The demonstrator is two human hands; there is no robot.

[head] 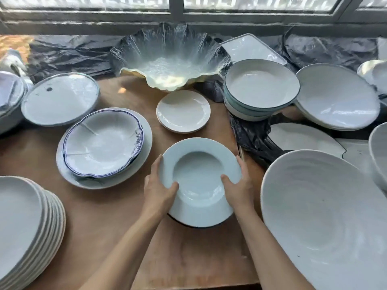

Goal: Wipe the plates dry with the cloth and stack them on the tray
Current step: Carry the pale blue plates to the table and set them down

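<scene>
A pale wide-rimmed plate (200, 181) is gripped at opposite edges by the left hand (158, 190) and right hand (238, 190), thumbs on its rim, above the wooden bench (109, 216).

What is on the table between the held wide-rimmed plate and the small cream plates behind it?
Nothing: in the head view only bare wooden table separates the wide-rimmed plate from the cream plates.

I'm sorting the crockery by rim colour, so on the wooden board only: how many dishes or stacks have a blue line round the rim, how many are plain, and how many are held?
Blue-lined scalloped dish: 1
Plain small plate stack: 1
Plain large plate under the scalloped dish: 1
Held pale wide-rimmed plate, gripped by left hand and right hand: 1
Total: 4
</scene>
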